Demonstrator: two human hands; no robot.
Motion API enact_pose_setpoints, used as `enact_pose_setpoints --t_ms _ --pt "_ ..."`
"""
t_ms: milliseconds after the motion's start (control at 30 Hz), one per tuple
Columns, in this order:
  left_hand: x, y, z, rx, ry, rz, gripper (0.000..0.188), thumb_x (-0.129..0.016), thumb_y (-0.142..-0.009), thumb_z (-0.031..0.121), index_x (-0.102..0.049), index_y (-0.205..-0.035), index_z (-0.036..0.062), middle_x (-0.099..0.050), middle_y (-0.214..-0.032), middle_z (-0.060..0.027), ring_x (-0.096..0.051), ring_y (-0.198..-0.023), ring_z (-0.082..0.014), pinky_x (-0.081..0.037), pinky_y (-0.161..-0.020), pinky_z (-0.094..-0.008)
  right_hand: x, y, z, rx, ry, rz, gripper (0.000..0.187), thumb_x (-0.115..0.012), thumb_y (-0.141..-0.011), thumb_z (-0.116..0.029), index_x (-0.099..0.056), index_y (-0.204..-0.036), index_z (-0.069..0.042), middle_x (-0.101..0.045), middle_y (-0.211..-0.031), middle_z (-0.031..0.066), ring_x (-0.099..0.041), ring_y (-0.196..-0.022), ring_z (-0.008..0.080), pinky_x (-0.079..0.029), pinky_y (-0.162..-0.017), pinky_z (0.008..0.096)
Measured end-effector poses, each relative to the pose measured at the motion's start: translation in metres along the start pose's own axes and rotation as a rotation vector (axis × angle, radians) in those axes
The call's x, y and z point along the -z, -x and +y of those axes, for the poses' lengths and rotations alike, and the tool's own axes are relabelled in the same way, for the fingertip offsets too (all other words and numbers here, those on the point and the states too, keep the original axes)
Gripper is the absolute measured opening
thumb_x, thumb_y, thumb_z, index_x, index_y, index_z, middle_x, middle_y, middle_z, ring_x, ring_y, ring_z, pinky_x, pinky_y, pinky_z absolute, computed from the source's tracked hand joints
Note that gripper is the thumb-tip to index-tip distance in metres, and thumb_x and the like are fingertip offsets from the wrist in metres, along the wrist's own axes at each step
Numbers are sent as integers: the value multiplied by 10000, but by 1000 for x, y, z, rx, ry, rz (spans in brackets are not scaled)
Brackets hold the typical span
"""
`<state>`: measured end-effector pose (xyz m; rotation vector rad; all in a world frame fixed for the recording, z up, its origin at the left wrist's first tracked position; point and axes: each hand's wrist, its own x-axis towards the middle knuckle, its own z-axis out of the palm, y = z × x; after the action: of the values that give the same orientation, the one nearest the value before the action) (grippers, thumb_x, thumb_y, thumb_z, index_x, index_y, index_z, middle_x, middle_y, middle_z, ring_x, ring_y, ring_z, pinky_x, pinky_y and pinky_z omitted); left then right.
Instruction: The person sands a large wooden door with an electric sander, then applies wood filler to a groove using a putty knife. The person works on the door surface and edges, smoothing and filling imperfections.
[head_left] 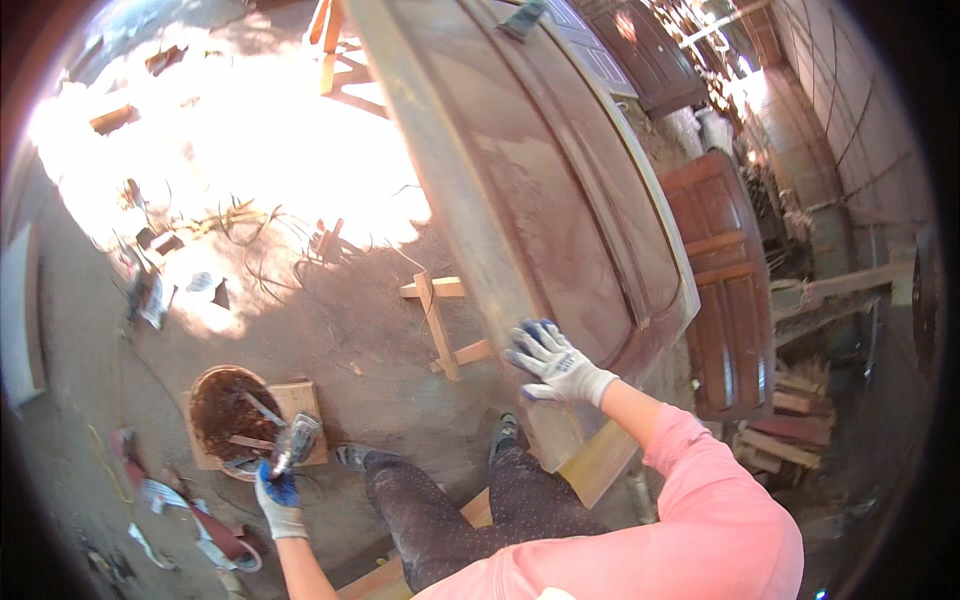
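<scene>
My left hand (pixel 280 497), in a white glove with blue palm coating, is closed around a short grey object with a shiny, pale top (pixel 297 443); its kind is unclear. It is held at the rim of a round brown bucket (pixel 212 392), in which flat sticks or tool handles lean. My right hand (pixel 558 368), gloved the same way, rests with fingers spread on the near edge of a large brown panelled door (pixel 540 190). The door lies flat at about hip height, with dusty, pale patches on its surface. A small greenish block or brush (pixel 522 20) lies on its far end.
Wooden trestle parts (pixel 440 320) stand left of the door. A reddish-brown door (pixel 718 290) leans at the right, near stacked wood offcuts (pixel 790 430). Cables (pixel 255 235) and scraps litter the ground, with sanding strips (pixel 215 530) at lower left. Beyond is bright sunlight.
</scene>
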<state>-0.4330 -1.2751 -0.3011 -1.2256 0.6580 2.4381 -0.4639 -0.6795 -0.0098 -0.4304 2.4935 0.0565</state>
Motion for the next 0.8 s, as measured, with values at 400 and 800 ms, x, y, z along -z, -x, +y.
enact_pose_setpoints --t_ms 400,800 --pt "-361 265 -204 75 -321 -341 311 -595 -954 147 -630 -1219 -13 -688 -1259 -177 -676 -1157 -338 -546 -1047 -488 -15 130 33 19 -886 749 260 -664 -943 -248 -722 -1097 -47 -733 -1089 155 -685 -1020 353 -527 -921 443" --pt "-505 272 -417 377 -521 -380 211 -560 -1028 189 -608 -1159 30 -673 -1139 -130 -683 -1102 -359 -552 -1051 -530 -136 605 186 -1503 -740 926 182 -635 -983 -159 -717 -1044 -8 -756 -914 105 -719 -838 211 -549 -761 357"
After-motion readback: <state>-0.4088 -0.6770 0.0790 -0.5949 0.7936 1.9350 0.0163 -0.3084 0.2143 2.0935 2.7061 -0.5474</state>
